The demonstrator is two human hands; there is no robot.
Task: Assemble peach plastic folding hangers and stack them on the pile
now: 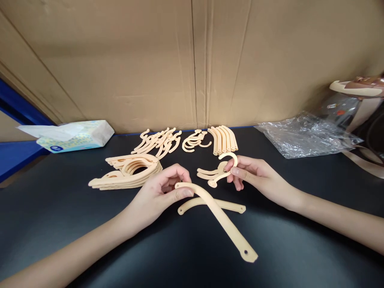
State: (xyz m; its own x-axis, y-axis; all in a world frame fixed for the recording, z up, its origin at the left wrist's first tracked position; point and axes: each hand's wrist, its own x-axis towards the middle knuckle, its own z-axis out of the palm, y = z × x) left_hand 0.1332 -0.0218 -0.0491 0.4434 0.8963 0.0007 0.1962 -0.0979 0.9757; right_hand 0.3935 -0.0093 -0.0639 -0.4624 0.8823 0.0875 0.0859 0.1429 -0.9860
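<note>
Between thumb and fingers, my left hand (166, 188) pinches one end of a curved beige hanger arm (220, 218), whose other end, with a small hole, slants down toward me. A second hanger arm (231, 205) lies on the black table beneath it. My right hand (250, 172) is closed on a beige hanger hook (231, 160), its curl upward and its round end pointing left. Just behind that hook are forked beige pieces (207, 173), partly covered by the hook and my right fingers. The two held parts are apart.
Stacked beige hanger pieces (129, 176) stand left of my left hand. Further back lie loose curved pieces (159, 141), several hooks (195, 140) and a row of hanger arms (223, 140). A tissue pack (75, 135) is at left, clear plastic bags (309, 134) at right. Cardboard (150, 64) walls the back.
</note>
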